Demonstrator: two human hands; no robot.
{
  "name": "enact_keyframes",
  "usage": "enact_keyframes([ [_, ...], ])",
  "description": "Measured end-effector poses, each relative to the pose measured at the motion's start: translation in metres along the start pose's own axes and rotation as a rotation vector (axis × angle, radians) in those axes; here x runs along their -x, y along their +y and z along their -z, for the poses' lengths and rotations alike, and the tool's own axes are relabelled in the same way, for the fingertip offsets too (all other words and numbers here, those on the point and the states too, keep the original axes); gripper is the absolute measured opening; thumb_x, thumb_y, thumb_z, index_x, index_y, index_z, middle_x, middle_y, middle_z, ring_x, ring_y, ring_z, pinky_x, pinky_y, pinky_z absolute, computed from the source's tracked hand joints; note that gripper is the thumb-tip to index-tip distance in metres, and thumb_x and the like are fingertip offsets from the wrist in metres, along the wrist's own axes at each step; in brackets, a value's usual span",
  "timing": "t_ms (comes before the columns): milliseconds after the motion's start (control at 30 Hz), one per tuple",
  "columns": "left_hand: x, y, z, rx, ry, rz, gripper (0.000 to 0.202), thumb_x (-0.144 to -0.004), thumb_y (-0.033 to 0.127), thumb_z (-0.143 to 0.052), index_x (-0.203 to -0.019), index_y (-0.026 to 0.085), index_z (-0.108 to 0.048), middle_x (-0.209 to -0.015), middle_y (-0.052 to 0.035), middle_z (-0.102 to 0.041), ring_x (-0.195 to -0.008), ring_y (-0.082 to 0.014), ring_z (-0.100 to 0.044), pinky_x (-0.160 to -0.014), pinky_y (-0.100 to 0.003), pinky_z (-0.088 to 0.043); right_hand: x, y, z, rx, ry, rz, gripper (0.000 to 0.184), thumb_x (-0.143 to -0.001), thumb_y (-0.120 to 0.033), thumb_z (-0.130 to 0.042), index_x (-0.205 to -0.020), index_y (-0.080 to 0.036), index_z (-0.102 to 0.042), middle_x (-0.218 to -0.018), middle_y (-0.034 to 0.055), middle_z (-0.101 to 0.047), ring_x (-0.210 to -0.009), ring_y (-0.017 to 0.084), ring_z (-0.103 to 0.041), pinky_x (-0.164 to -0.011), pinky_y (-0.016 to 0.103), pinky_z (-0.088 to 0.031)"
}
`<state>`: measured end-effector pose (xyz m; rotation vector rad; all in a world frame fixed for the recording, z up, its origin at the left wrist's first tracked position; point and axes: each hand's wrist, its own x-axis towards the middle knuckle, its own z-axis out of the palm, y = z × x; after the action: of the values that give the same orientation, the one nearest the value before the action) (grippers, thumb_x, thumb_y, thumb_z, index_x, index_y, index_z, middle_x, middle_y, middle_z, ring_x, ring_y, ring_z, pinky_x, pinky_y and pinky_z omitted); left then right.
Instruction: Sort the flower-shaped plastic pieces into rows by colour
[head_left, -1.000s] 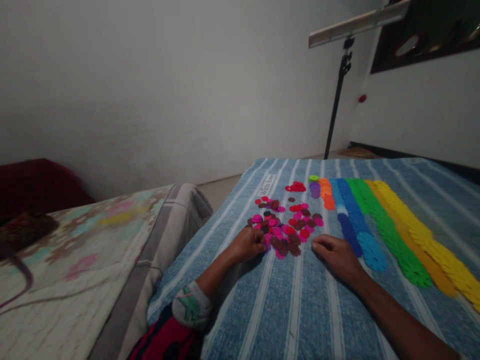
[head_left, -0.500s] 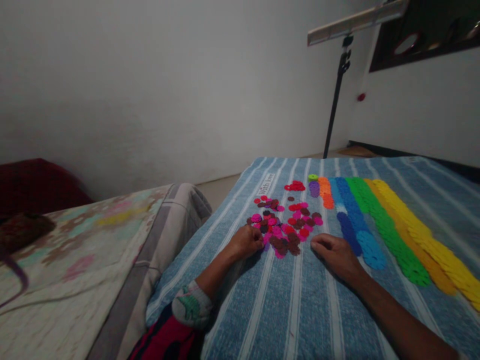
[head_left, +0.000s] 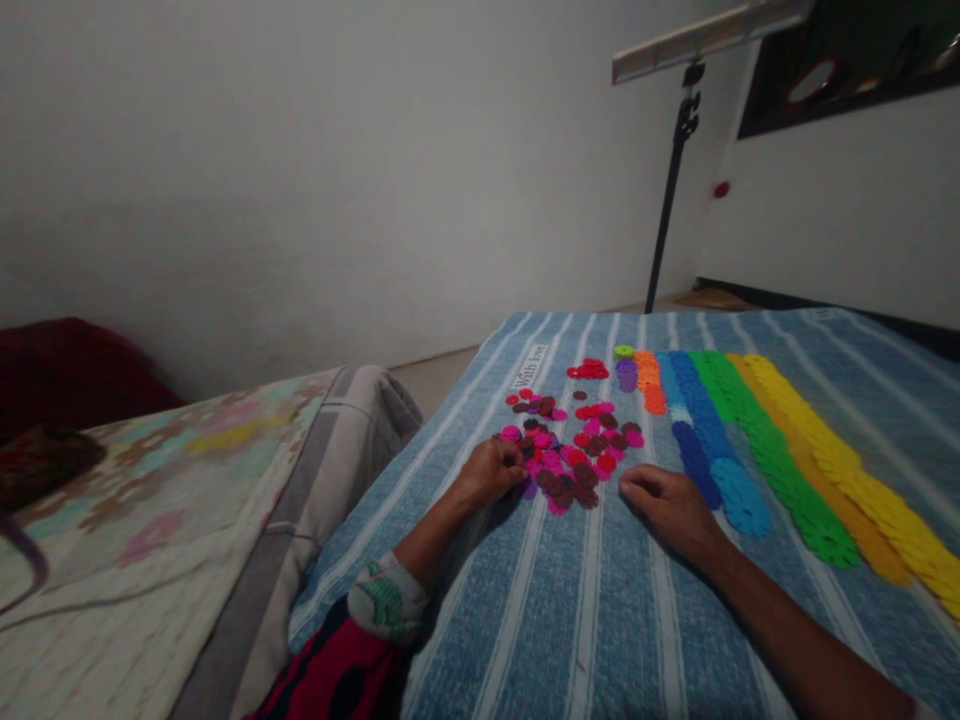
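Note:
A loose pile of small round notched plastic discs (head_left: 576, 480) in pink, red, brown, purple and black lies on a striped blue cloth. At the pile's left edge is my left hand (head_left: 489, 474), its fingers curled together against the discs; whatever lies between the fingertips is hidden. My right hand (head_left: 671, 502) rests on the cloth just right of the pile, closed, with thumb and forefinger drawn together and no disc showing in it. Beyond the pile sits a small red group of discs (head_left: 589, 370).
Right of my right hand run overlapping rows of discs: dark blue (head_left: 696, 465), light blue (head_left: 739, 497), green (head_left: 795, 490), amber (head_left: 840, 500) and yellow (head_left: 840, 455). Short orange (head_left: 649, 382) and purple (head_left: 627, 376) rows lie farther back. A bed (head_left: 187, 500) stands left, a lamp stand (head_left: 667, 210) behind.
My left hand has shifted slightly away from me, its fingers now over discs at the pile's left edge. My right hand stays where it was.

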<state>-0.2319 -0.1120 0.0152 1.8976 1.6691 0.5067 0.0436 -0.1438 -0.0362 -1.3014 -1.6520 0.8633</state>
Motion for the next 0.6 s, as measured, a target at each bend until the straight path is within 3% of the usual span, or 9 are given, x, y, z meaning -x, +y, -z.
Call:
enact_keyframes([
  [133, 0.002, 0.001, -0.002, 0.021, -0.108, 0.016, 0.009, -0.067, 0.020, -0.062, -0.063, 0.013, -0.063, -0.054, 0.0021, -0.053, -0.053, -0.0105, -0.047, -0.053, -0.022, -0.034, 0.000, 0.001, 0.000, 0.000, 0.004, -0.008, 0.027, -0.076, -0.043, -0.056, -0.071, -0.020, -0.069, -0.068, 0.0012, -0.068, -0.066, 0.019, -0.062, -0.063, 0.029, -0.046],
  [367, 0.009, 0.021, 0.005, -0.336, -0.143, -0.041, 0.015, -0.070, 0.024, -0.064, -0.059, 0.016, -0.062, -0.052, 0.0035, -0.048, -0.055, -0.0099, -0.043, -0.054, -0.024, -0.025, 0.000, -0.001, 0.000, -0.015, 0.004, -0.010, 0.027, -0.076, -0.043, -0.056, -0.071, -0.020, -0.069, -0.070, 0.0014, -0.069, -0.068, 0.020, -0.062, -0.066, 0.030, -0.046],
  [600, 0.012, 0.022, 0.007, -0.389, -0.189, -0.054, 0.011, -0.068, 0.022, -0.063, -0.059, 0.016, -0.059, -0.054, 0.0037, -0.049, -0.054, -0.0099, -0.041, -0.054, -0.024, -0.024, 0.000, -0.002, 0.000, -0.001, 0.003, 0.000, 0.026, -0.077, -0.042, -0.055, -0.071, -0.020, -0.069, -0.068, 0.0006, -0.067, -0.067, 0.019, -0.062, -0.065, 0.029, -0.045],
])
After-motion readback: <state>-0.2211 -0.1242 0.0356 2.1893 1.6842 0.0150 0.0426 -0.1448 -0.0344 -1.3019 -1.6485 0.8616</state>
